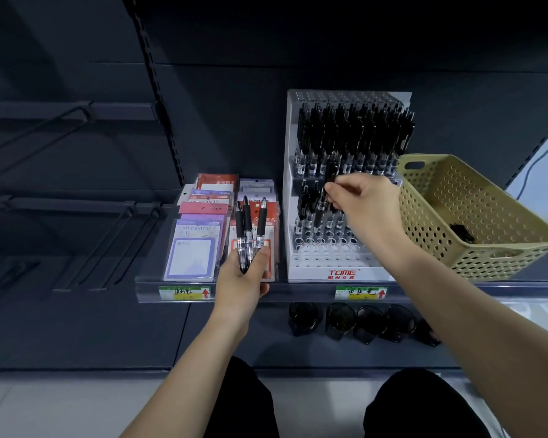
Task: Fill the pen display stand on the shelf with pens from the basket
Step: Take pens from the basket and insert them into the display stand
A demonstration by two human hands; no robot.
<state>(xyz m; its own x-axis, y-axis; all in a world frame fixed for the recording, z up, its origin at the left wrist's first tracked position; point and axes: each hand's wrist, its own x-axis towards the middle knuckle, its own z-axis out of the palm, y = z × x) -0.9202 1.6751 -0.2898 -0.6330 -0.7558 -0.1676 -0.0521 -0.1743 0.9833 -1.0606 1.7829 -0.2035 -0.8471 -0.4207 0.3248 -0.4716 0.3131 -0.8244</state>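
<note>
stationery shop: price-tagged shelf [298, 287]

A dark shelf [298, 290] is seen with a clear strip and two price labels [184, 293] on its front edge. Packs of note pads [194, 245] are laid on the left. A white pen stand [339, 267] is set in the middle. A tan basket [487, 248] is placed just beside it on the right.
</note>
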